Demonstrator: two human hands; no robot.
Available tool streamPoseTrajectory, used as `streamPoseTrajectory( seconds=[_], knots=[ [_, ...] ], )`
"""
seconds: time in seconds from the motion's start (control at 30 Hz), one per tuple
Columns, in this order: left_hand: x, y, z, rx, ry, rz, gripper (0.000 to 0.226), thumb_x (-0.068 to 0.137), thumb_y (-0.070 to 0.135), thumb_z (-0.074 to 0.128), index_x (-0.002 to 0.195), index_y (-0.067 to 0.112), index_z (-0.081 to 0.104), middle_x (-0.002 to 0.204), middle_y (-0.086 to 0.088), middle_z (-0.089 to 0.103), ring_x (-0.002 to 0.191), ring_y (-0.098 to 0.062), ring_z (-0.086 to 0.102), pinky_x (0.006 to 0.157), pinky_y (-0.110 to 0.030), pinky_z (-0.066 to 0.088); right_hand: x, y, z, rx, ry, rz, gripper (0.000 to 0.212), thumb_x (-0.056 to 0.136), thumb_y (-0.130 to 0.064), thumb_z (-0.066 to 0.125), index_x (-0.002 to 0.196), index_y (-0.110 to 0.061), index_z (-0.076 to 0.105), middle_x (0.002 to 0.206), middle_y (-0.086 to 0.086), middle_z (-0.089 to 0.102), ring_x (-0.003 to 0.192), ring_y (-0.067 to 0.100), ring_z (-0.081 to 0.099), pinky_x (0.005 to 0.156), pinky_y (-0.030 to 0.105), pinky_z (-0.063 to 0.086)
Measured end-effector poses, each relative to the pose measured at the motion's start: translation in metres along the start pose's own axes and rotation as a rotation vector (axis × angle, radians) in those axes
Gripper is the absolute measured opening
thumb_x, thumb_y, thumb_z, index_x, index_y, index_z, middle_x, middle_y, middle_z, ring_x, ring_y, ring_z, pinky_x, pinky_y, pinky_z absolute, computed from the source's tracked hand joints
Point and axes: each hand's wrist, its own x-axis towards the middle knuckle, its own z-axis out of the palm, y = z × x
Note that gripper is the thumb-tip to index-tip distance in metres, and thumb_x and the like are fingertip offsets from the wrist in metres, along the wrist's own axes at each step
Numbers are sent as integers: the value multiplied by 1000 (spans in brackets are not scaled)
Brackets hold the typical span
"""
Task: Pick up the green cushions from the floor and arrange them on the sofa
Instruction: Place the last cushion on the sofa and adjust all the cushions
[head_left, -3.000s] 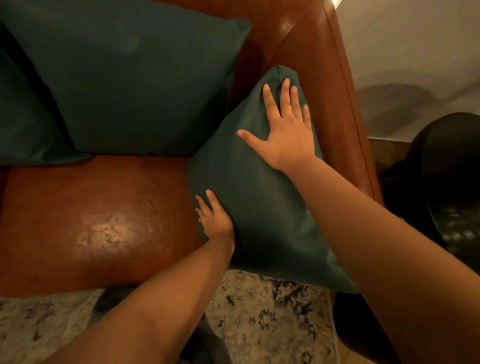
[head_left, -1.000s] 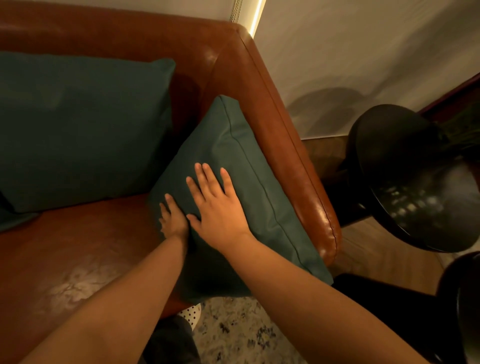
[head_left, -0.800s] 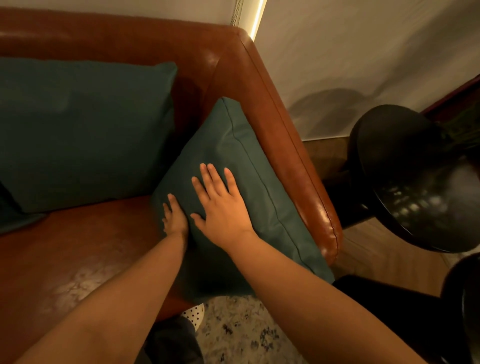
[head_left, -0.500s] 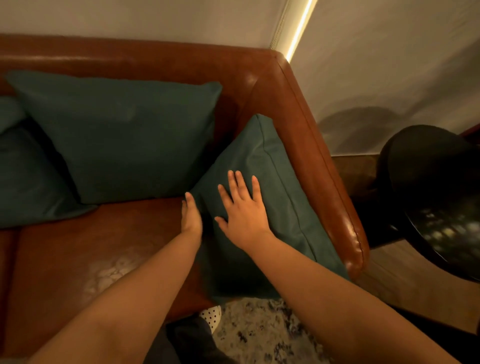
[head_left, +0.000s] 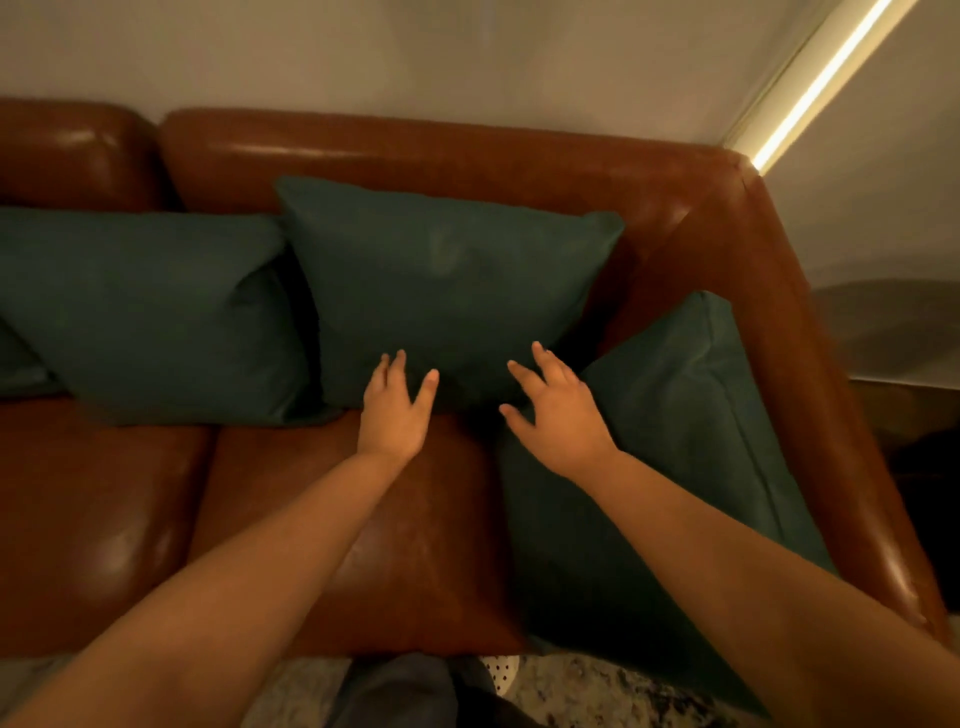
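Three green cushions lie on the brown leather sofa (head_left: 415, 545). One cushion (head_left: 691, 441) leans against the right armrest. A second, middle cushion (head_left: 441, 280) stands against the backrest, and a third cushion (head_left: 145, 312) stands left of it. My left hand (head_left: 397, 410) reaches out with spread, straight fingers at the lower edge of the middle cushion. My right hand (head_left: 556, 410) is spread with relaxed fingers between the middle cushion and the armrest cushion, holding nothing.
The sofa's right armrest (head_left: 810, 364) runs beside a pale wall with a lit strip (head_left: 810, 88). A patterned rug (head_left: 597, 691) lies in front of the sofa. A sliver of a further green cushion (head_left: 15, 364) shows at the far left edge.
Both hands have left the armrest cushion and moved up and left toward the middle cushion. The view has lifted and turned left, bringing more of the sofa back and the left cushion into sight.
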Motion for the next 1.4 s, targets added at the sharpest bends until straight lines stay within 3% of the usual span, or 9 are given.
streamPoseTrajectory(
  seconds=[0.13,0.3,0.47,0.6,0.77,0.93,1.2,1.27,1.4],
  knots=[
    [36,-9,-43,191,78,199,67,95,48,44,149,12,28,158,-10,18,147,-26,12,117,-38,15,35,-7,8,425,146,316,69,96,-37,52,152,-12,20,160,13,13,147,25,13,115,28,16],
    [101,-2,-83,425,130,463,74,90,53,51,146,7,33,148,-15,36,145,-31,15,117,-47,14,85,-9,16,683,304,581,90,92,-48,53,153,-10,-3,161,12,-1,148,26,4,117,34,12],
    [155,21,-103,582,164,647,67,92,57,42,147,20,35,155,-10,26,146,-29,13,116,-46,3,127,3,15,610,473,626,91,95,-55,42,152,-7,-10,159,17,-11,148,31,0,118,38,8],
    [186,35,-97,648,223,629,66,93,62,29,148,26,31,157,-5,23,147,-25,11,117,-45,-3,153,12,22,515,585,612,87,96,-55,36,151,-4,-9,158,20,-14,147,33,-2,120,41,7],
    [205,21,-90,649,430,652,58,94,57,33,136,21,50,131,-6,57,125,-27,47,110,-44,23,175,18,37,371,688,613,87,94,-61,27,151,-2,-1,158,24,-1,146,36,8,118,46,14],
    [222,4,-78,599,550,633,49,94,51,36,124,20,58,114,-5,64,104,-28,55,91,-39,32,205,25,52,274,764,605,85,92,-59,21,150,2,6,157,24,11,145,37,13,117,47,15],
    [209,6,-77,580,562,539,49,95,52,34,124,21,58,119,-4,62,112,-26,53,98,-42,30,190,34,40,118,850,424,78,97,-51,33,151,-1,10,158,24,8,147,36,8,118,54,7],
    [203,20,-77,571,571,531,49,96,50,33,126,20,57,127,-2,60,119,-23,51,105,-43,26,190,29,27,-75,873,258,62,98,-42,37,150,-8,26,157,20,20,146,34,15,116,51,3],
    [189,57,-37,554,509,730,44,97,40,36,128,18,58,133,-1,58,127,-21,49,110,-44,23,215,-1,19,-250,844,-116,43,97,-30,40,129,-9,59,138,13,54,133,28,46,112,45,15]
  ],
)
